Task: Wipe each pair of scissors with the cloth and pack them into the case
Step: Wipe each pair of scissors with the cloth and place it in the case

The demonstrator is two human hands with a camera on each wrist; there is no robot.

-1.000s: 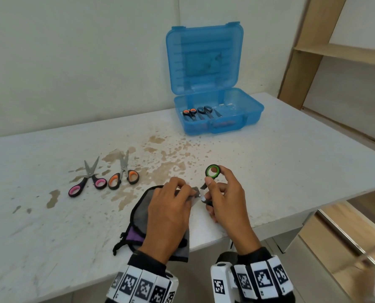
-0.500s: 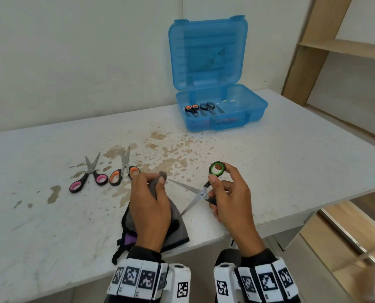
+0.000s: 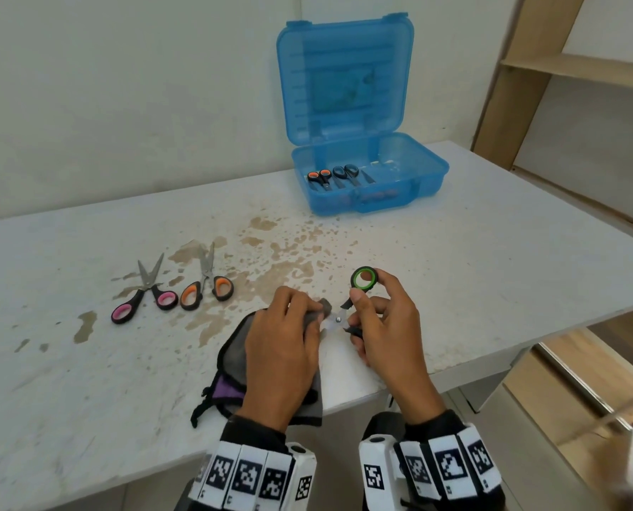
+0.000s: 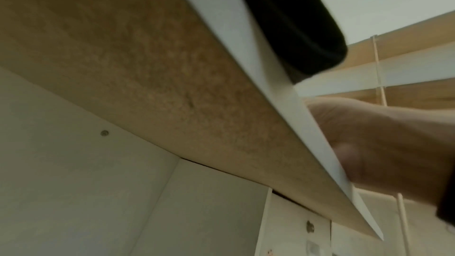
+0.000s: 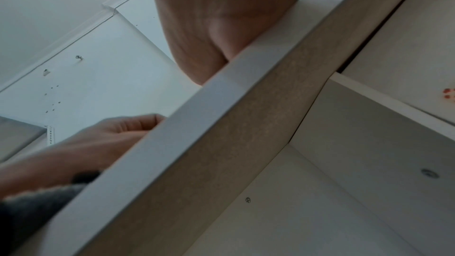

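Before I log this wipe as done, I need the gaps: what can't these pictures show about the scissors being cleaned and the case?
- Blades of the green scissors: head view, covered by the cloth and left hand.
- Both wrist views: the table edge blocks the scissors; blurred.
- Lower handle: hidden in the right hand.
- Scissors in the case: too small to judge clean.

We see a translucent blue plastic case (image 3: 366, 186), a matt, stained white table (image 3: 492, 252), a soft grey cloth (image 3: 233, 355), bright metal blades on scissors (image 3: 149, 289) with black plastic handles, and wood shelving (image 3: 584, 71).
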